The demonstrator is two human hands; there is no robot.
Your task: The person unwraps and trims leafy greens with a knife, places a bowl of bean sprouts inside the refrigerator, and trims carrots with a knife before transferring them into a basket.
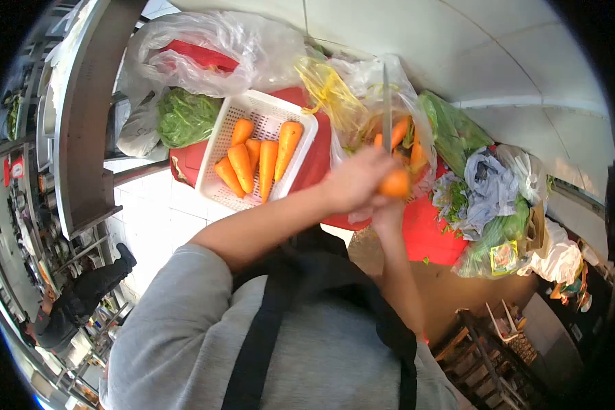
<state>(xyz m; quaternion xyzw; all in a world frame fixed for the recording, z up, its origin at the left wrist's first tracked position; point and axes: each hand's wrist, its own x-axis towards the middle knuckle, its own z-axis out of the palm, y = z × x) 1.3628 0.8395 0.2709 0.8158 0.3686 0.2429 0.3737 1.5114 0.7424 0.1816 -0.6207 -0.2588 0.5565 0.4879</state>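
Observation:
My left hand (361,179) is closed around the handle of a knife (387,102), whose long blade points up and away from me. Just below and right of it, my right hand (387,210) grips a carrot (395,183), seen end-on and slightly blurred. The two hands overlap, so some fingers are hidden. Beyond them an open plastic bag (422,140) holds more carrots and some leafy scraps. To the left, several whole orange carrots (268,164) lie in a white perforated basket (222,130).
Red surfaces (427,236) support the basket and bags. Leafy greens (184,117) and a clear bag (266,51) sit at the upper left. More bagged vegetables (488,178) are at the right. A person (75,311) in dark clothes is at the far left, near metal shelving.

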